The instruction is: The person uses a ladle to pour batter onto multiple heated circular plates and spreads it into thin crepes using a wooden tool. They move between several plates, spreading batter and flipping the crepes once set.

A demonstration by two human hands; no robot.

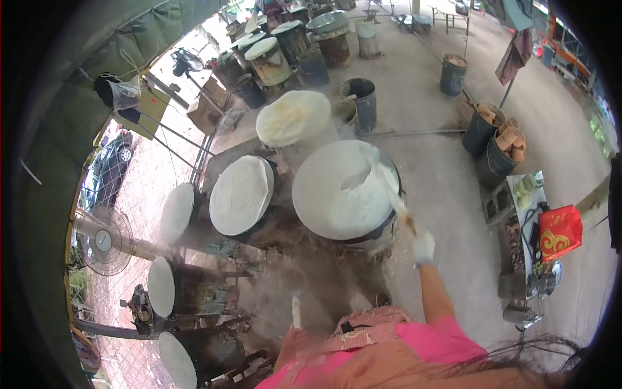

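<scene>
A large round pan (pixel 311 194) lies before me, covered with a pale, wet-looking white layer; a darker bare patch shows in its upper right part. In my gloved right hand (pixel 424 247) is the handle of a long paddle (pixel 401 210). The paddle's far end is coated white and rests over the pan's right side. Low in the view, close to my body, my left hand (pixel 294 339) grips a pale stick-like handle (pixel 296 311), whose far end is blurred by steam. Beyond the pan lies a pale round sheet (pixel 293 118) with a yellowish middle.
Left of the pan stand white-topped drums (pixel 242 195), several in a curve. A standing fan (pixel 103 240) is by the wire fence (pixel 146 165). To the right are buckets (pixel 501 153) of wood blocks and a side table (pixel 525 194) with a red bag (pixel 561 232).
</scene>
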